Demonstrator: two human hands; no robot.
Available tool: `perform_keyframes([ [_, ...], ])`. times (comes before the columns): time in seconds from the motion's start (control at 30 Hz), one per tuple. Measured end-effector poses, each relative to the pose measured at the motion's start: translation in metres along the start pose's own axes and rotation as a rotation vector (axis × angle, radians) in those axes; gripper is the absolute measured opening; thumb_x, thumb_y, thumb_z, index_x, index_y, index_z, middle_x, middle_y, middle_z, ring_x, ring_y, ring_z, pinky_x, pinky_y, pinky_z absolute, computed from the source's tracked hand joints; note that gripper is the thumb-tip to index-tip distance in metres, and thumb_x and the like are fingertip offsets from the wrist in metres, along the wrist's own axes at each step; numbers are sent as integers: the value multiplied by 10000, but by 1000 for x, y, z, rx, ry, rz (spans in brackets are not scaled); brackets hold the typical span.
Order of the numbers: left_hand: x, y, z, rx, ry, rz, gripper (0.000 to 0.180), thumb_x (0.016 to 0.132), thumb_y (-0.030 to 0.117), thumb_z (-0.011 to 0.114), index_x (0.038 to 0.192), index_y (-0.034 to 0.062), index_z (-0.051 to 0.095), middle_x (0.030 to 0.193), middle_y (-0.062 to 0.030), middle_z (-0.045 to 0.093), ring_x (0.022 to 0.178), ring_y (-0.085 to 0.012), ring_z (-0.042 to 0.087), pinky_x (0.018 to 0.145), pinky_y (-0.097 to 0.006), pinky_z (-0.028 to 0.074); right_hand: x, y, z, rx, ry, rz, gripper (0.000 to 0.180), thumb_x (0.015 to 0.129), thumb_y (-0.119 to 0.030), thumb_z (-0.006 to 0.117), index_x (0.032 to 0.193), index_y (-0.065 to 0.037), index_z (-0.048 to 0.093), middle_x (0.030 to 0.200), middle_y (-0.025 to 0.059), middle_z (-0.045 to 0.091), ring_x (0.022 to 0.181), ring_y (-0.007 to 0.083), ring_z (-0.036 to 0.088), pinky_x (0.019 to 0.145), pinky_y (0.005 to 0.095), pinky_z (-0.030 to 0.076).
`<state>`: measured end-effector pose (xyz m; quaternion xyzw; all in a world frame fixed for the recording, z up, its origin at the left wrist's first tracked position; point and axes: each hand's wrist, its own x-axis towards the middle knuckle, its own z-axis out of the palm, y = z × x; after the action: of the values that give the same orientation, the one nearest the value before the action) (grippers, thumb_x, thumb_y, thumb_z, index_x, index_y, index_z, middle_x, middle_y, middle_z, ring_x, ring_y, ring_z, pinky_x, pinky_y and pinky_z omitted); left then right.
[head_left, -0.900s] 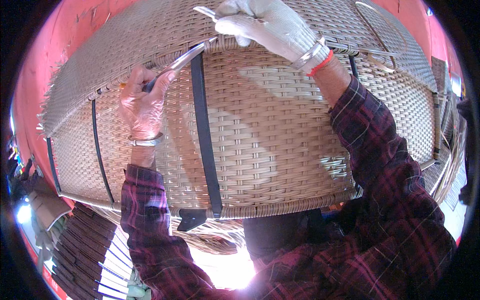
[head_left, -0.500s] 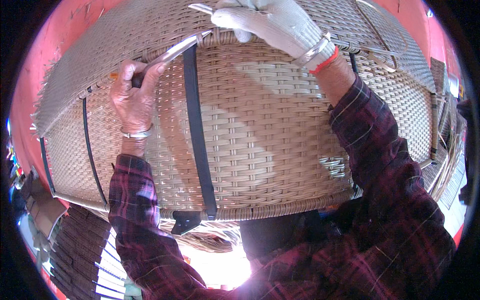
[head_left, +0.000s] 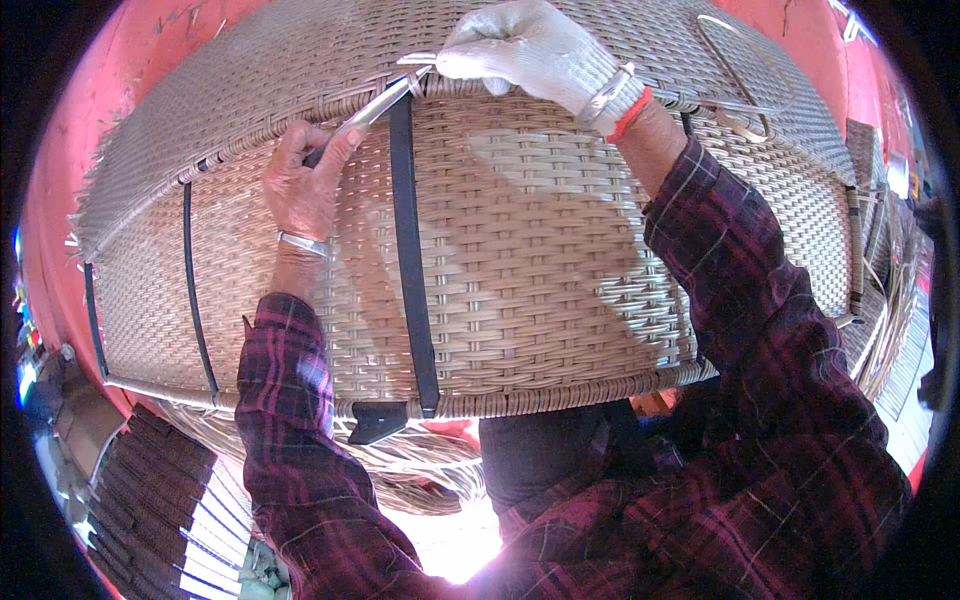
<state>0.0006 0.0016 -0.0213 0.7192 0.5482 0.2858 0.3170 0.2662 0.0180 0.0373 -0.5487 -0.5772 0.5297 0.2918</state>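
In front of me stands a large beige woven panel [head_left: 520, 300] on a frame, crossed by black upright bars [head_left: 412, 250]. Strands wrap its top edge [head_left: 300, 118]. My bare left hand [head_left: 308, 195] is closed round the dark handle of a pointed metal tool [head_left: 378, 104]. The tool slants up and right, its tip at the wrapped edge by a black bar. My right hand [head_left: 535, 55], in a white knit glove, is closed on a pale weaving strip [head_left: 416, 59]. The strip's end sticks out left, close to the tool's tip; its remainder is hidden by the glove.
Beyond the edge a second woven surface [head_left: 390, 40] slopes away, with a loose looped strand [head_left: 750, 105] at right. A black bracket [head_left: 378, 422] juts from the lower frame. Bundled strands [head_left: 420, 465] lie below, and a dark slatted piece [head_left: 150, 490] is at lower left.
My left hand and the tool have shifted right along the edge. My right hand has moved slightly, and the strip's end is lower, beside the tool's tip.
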Motion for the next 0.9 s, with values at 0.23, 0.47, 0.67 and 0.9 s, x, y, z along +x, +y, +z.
perform_keyframes([
  [0.23,18,18,-19,344,62,409,326,764,317,813,740,77,593,585,26,524,543,-92,430,519,-282,417,4,7,3,-262,90,-95,192,784,-277,685,760,-87,691,575,51,589,517,129,551,517,316,431],
  [0.47,35,8,-19,165,-50,208,370,727,393,825,819,84,644,644,5,613,553,-115,537,537,-321,472,6,7,14,-428,229,-137,215,739,-281,671,703,-69,665,584,126,594,535,272,587,553,388,461],
  [0.67,33,0,-24,200,-100,178,367,705,435,826,903,156,695,683,18,645,571,-111,571,563,-288,492,4,-3,20,-686,194,-165,210,791,-283,616,801,-83,678,695,133,636,654,307,623,628,414,492],
  [0.9,38,13,-65,376,-205,169,328,741,432,786,802,129,673,651,-7,639,587,-144,583,565,-323,462,1,-10,39,-1012,-66,-160,240,850,-282,548,920,-106,696,829,132,686,797,337,668,719,445,529],
])
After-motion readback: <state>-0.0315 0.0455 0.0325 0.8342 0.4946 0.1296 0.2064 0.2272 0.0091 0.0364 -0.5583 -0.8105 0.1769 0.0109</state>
